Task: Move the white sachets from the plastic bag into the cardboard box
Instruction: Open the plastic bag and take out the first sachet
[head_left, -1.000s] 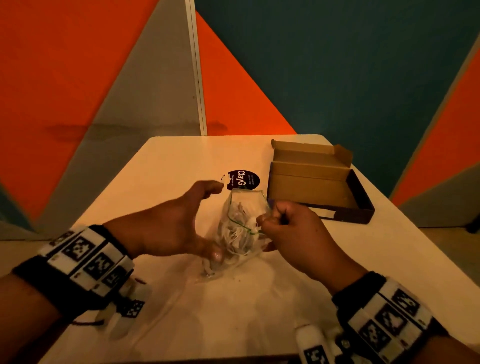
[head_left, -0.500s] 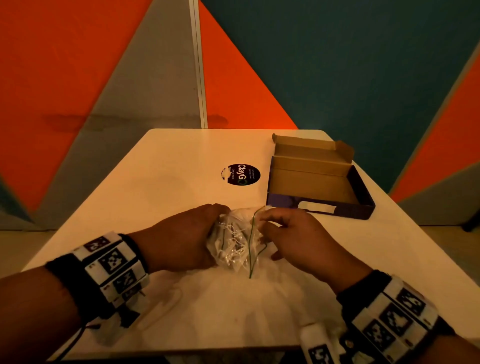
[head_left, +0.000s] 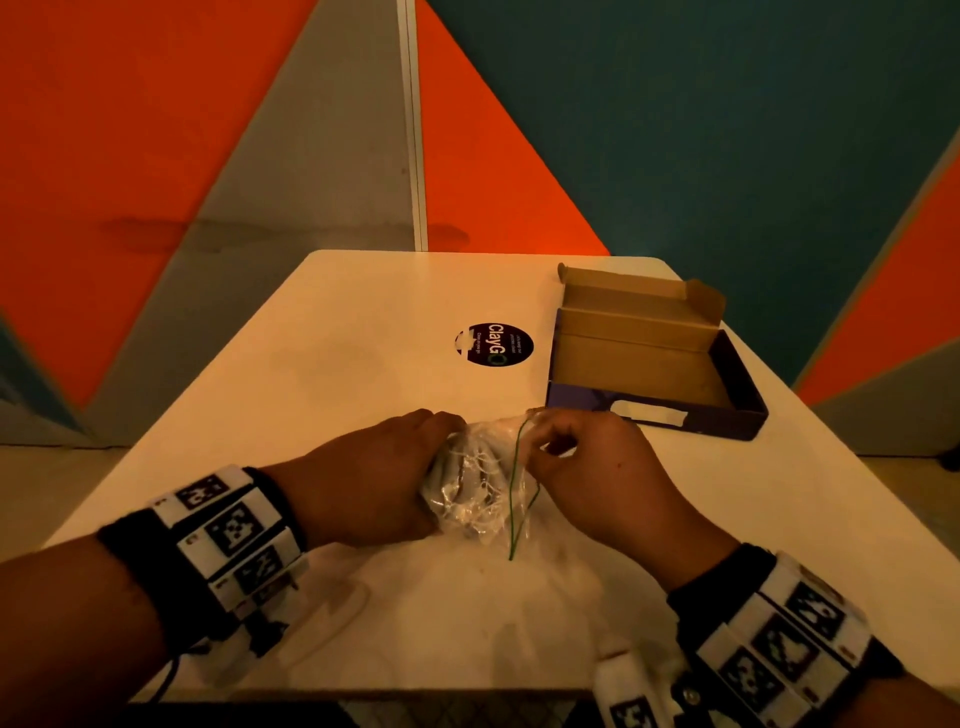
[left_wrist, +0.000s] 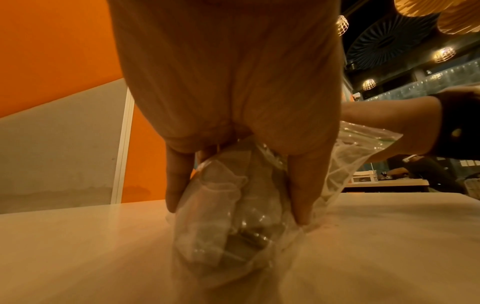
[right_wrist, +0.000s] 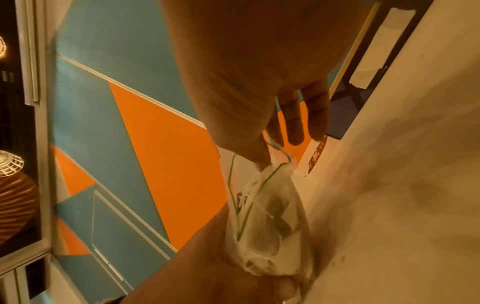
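The left hand (head_left: 374, 483) wraps its grip around the plastic bag (head_left: 475, 483) and holds it down on the counter (head_left: 322, 364) so it stays put. The right hand (head_left: 597, 467) pinches the bag's green-edged mouth, likely to pull it open. The white sachets (left_wrist: 228, 205) are inside the bag. The cardboard box (head_left: 644, 353) waits open nearby.

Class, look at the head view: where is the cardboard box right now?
The cardboard box sits open on the table's far right, right of the round black sticker, beyond the right hand.
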